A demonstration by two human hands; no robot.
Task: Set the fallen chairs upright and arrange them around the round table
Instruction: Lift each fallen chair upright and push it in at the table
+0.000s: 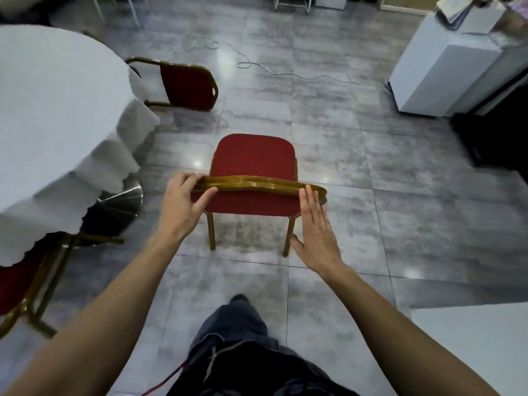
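Note:
A red chair point(253, 160) with a gold frame stands upright on the floor in front of me, its back toward me. My left hand point(183, 204) grips the left end of its gold top rail. My right hand point(317, 232) is flat and spread, its fingertips touching the rail's right end. The round table point(57, 110) with a white cloth fills the left side. A second red chair point(187, 84) lies on its side by the table's far edge. A third red chair point(25, 281) is partly hidden under the cloth at the lower left.
The table's steel base point(123, 200) shows under the cloth. A white cabinet point(445, 72) stands at the far right with a dark object point(491, 138) beside it. A thin cable point(285, 71) snakes over the grey tiled floor. My leg point(234, 338) is below.

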